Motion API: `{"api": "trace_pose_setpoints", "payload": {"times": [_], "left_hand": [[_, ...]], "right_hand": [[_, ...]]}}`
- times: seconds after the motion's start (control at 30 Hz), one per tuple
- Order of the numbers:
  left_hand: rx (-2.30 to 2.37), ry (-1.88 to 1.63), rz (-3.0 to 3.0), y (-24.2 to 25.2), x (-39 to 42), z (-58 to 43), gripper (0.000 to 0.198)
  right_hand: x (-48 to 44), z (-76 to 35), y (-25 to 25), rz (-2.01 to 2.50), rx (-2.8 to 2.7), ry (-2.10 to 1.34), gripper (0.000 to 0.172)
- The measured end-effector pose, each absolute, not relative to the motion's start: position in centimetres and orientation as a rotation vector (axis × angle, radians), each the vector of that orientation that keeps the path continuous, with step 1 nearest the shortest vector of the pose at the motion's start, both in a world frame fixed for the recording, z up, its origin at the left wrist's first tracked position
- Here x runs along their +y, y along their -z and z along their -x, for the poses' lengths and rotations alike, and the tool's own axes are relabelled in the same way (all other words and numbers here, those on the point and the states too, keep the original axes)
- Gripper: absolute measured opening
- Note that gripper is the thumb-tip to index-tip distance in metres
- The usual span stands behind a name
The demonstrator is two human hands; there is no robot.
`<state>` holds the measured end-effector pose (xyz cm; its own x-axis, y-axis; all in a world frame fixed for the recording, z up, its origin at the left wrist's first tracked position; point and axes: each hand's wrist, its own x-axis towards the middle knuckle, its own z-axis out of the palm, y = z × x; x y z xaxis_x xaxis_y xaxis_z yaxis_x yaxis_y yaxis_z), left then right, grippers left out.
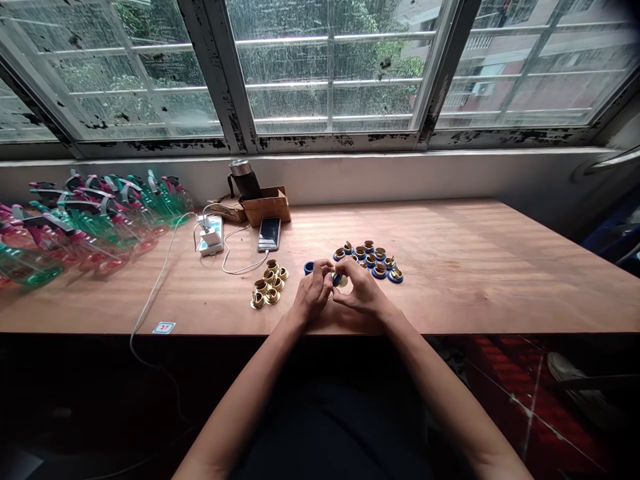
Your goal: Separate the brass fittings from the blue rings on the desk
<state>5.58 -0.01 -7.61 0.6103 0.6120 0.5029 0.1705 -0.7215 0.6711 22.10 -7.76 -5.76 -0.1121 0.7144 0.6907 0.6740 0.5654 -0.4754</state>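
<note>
My left hand (315,288) and my right hand (361,288) meet over the wooden table. Between their fingertips is a small blue-and-gold flanged cap (337,279), partly covered by the fingers; both hands are closed on it. Just behind my left hand sits a plain blue ring (309,267). Several gold flanged metal pieces (273,295) lie in a cluster left of my left hand. Beyond my right hand is a group of gold pieces with blue rims (379,270), some partly hidden by the fingers.
Spray bottles (107,220) in green and pink crowd the table's left end. A phone (269,234) on a cable, a white power strip (211,235) and a cardboard box (268,205) with a black flask (245,179) stand at the back. A numbered sticker (164,328) marks the front edge.
</note>
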Motion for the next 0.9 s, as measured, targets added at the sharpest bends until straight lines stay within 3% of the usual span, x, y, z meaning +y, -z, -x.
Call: {"api": "trace_pose_setpoints", "payload": {"times": [0.63, 0.9], "left_hand": [[0.672, -1.532, -2.370, 9.1, 0.5, -5.4, 0.027], [0.818, -1.743, -1.983, 8.6, 0.7, -5.0, 0.023]], "right_hand": [[-7.9, -20.5, 4.9, 1.043, -1.751, -0.053, 0.032], [-7.9, -20.8, 5.3, 1.126, -1.707, -0.134, 0.037]]}}
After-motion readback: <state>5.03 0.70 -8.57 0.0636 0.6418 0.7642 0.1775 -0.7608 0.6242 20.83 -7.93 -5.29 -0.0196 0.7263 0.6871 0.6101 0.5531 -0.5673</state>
